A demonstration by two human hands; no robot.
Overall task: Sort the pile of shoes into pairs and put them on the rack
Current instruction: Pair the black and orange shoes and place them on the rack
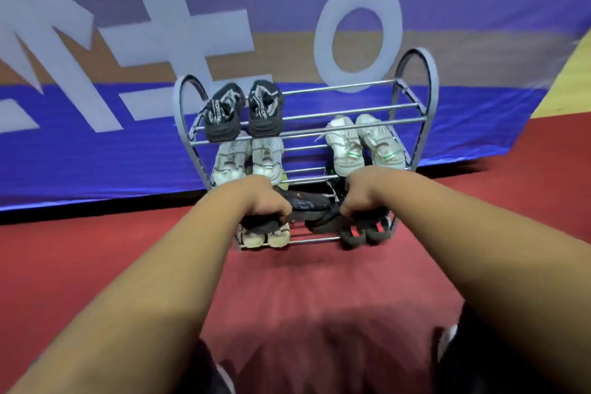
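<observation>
1. Shoes in hand: the left grip curls closed round one black shoe; the right grip curls closed round a second black shoe.
2. Both shoes are at frame centre, close together, before the lower tiers of the rack; carrying them together likely serves to seat them as a pair.
3. Stored pairs lie side by side, e.g. black pair upper left, white pair right, so mates sit adjacent.
</observation>
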